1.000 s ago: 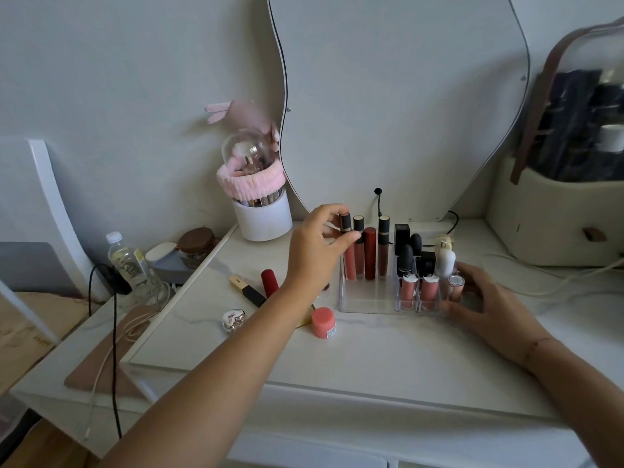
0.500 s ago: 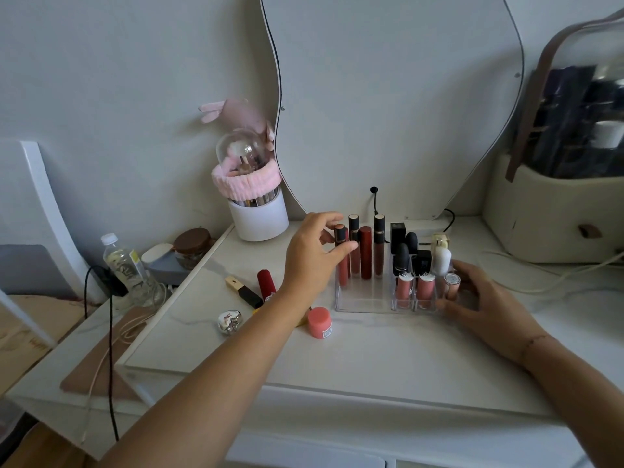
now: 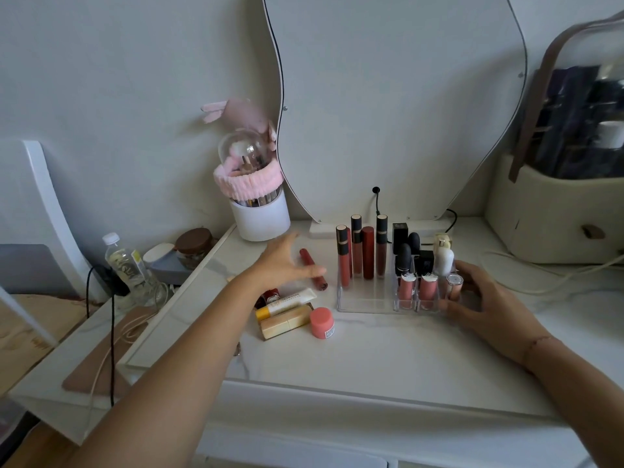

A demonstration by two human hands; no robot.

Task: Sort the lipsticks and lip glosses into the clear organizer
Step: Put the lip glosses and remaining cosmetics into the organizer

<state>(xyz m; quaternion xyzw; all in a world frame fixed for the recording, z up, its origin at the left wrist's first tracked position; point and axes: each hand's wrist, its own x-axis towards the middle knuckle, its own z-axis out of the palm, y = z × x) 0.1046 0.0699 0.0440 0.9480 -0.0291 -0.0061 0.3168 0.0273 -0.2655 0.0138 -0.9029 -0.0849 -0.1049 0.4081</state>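
Organizer (image 3: 368,304) at centre was steadied by the right hand (image 3: 486,307); the left hand (image 3: 282,265), open, should pinch the red gloss (image 3: 313,269) mid-tube.

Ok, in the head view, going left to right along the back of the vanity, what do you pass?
Water bottle → brown-lidded jar → white brush holder → clear organizer → beige case.

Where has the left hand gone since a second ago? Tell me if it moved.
Yes. The left hand has left the tall tubes in the clear organizer and moved left, now open over a red tube lying on the table.
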